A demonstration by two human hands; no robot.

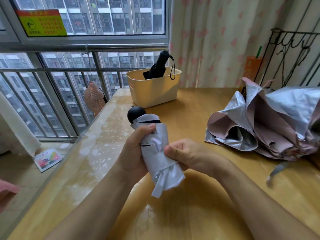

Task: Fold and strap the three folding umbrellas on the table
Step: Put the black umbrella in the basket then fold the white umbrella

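A rolled silver umbrella point(158, 135) with a round black handle knob point(136, 113) is held above the table's near middle. My left hand point(134, 151) grips its body from the left, fingers curled round the fabric. My right hand point(183, 154) pinches the fabric or strap on its right side. A second umbrella point(270, 122), silver outside and pink inside, lies loose and unfolded on the table at the right. A black folded umbrella point(158, 66) with a wrist loop stands in the cream basket point(154, 90) at the back.
The wooden table point(199, 108) has a glossy cover; its left edge runs along a window with metal railing point(52, 70). A pink fan point(94, 98) sits beyond the left edge. A black wire rack point(292, 54) stands at the back right.
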